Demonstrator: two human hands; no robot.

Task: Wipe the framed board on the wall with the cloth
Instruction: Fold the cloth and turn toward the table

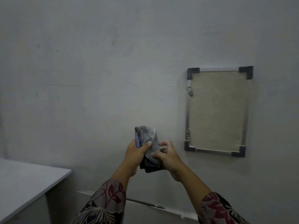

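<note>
While both hands hold it up before the wall, the cloth [148,138] shows as a crumpled grey bundle, mottled with darker patches, with a strip of blue-violet along its left fold. Its top stands up above the fingers [147,143] and its darker lower end hangs just below them. The left hand [136,152] grips the cloth from the left, thumb pressed across its front and the other fingers wrapped behind. The right hand [168,157] meets it from the right, fingers curled in and clamped on the lower half of the bundle, so the two hands nearly touch.

Up and to the right of the fingers, well apart from them, the framed board [216,110] hangs upright on the grey wall [97,70]. It is a tall, pale tan panel with a rough, fibrous look, edged by a thin silvery frame with dark caps on all four corners. Two small metal brackets sit on its left edge, one high and one low. Only plain wall lies between the fingers and the board.

Down and to the left of the fingers, the corner of a pale grey counter [24,183] juts in. Below the fingers, both forearms end in patterned sleeves [110,199] with dark red leaves, and a light strip runs along the foot of the wall.
</note>
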